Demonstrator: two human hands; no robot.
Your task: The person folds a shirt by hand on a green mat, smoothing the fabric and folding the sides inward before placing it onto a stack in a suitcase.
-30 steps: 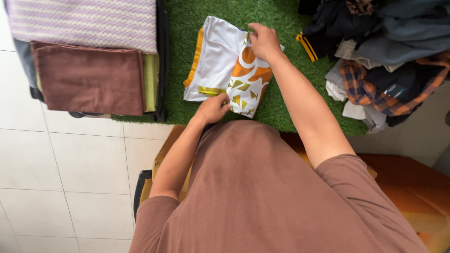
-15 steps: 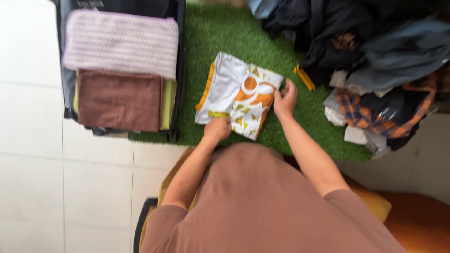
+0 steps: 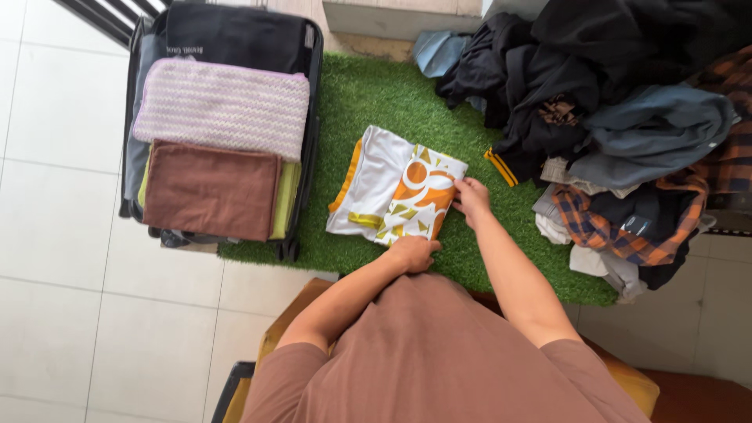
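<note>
A folded white garment with orange and yellow patterns [image 3: 395, 192] lies on the green artificial grass mat [image 3: 376, 98]. My left hand [image 3: 413, 252] rests at its near edge, fingers curled against the fabric. At the garment's right edge, my right hand [image 3: 471, 197] pinches the orange patterned fold.
An open black suitcase [image 3: 227, 35] at the left holds a folded purple-and-white striped cloth [image 3: 222, 106], a brown cloth [image 3: 210, 190] and a yellow-green one. A heap of dark, blue and plaid clothes [image 3: 627, 133] lies at the right. White tiled floor surrounds the mat.
My right hand has come from the garment's far top edge down to its right edge. My left hand has shifted right along the near edge. The view has pulled back.
</note>
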